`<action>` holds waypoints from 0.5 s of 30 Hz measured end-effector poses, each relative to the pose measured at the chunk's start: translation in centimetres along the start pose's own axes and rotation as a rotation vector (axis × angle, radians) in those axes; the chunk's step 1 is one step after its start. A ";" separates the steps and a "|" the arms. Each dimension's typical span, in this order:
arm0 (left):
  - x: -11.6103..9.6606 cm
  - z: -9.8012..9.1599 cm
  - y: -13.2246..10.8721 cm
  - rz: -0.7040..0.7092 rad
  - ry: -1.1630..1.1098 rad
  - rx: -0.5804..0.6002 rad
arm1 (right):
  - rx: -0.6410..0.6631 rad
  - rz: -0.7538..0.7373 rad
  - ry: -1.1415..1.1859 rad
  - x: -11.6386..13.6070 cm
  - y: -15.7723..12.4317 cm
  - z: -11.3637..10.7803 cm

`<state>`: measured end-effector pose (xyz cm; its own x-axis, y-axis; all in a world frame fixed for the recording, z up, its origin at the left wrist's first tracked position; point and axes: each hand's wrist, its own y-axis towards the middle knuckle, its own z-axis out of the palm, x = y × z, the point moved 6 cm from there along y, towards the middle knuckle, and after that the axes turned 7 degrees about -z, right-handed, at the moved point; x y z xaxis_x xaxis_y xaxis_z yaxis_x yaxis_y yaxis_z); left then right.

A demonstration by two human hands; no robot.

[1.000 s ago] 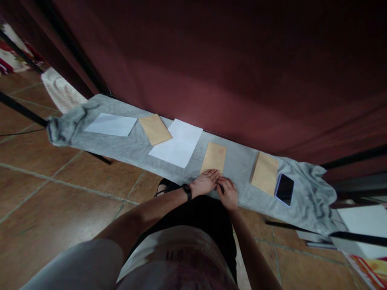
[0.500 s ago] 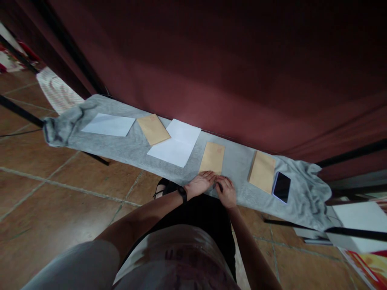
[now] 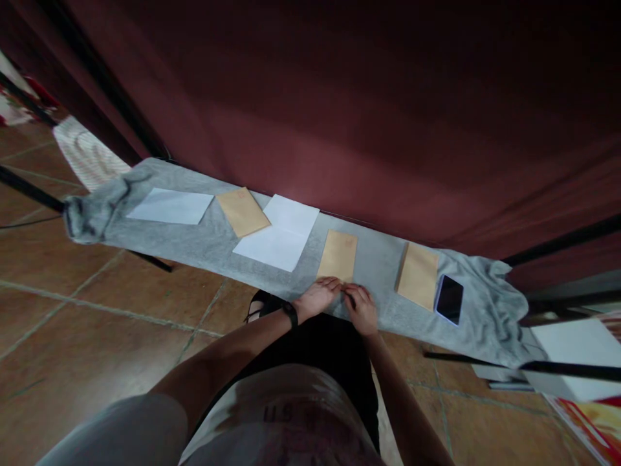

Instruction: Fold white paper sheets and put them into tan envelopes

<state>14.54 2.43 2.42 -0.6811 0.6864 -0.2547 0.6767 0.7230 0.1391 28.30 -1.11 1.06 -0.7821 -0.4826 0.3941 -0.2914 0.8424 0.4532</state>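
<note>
A tan paper envelope (image 3: 338,254) lies on the grey cloth in front of me, its near end under my fingers. My left hand (image 3: 317,297), with a black band on the wrist, has its fingers together over the near left corner. My right hand (image 3: 361,309) is curled at the near right corner, thumb and fingers closed on the edge. The fingertips of both hands almost meet there and partly hide that end. Left of this envelope is a creased white sheet (image 3: 284,236), partly covered by a second tan envelope (image 3: 243,212).
A thick stack of tan envelopes (image 3: 418,275) lies to the right, beside a phone (image 3: 449,299) with a dark screen. Another white sheet (image 3: 171,206) is at the far left. The grey cloth (image 3: 194,246) bunches at both table ends; a dark red curtain (image 3: 339,142) hangs behind.
Both hands stay at the envelope's near end. The left fingers have curled slightly more over the edge. The whole view has shifted a little.
</note>
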 end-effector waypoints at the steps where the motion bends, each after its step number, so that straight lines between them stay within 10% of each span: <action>1: 0.2 -0.1 0.0 -0.008 -0.028 -0.001 | -0.006 0.006 -0.002 0.0 0.0 0.0; 15: 1.8 0.0 -0.5 -0.012 -0.126 -0.056 | -0.078 0.125 -0.035 -0.1 0.4 0.2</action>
<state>12.98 3.28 1.93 -0.6465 0.6648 -0.3742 0.6495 0.7370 0.1871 28.16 -0.67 1.01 -0.8286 -0.3654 0.4241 -0.1478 0.8735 0.4638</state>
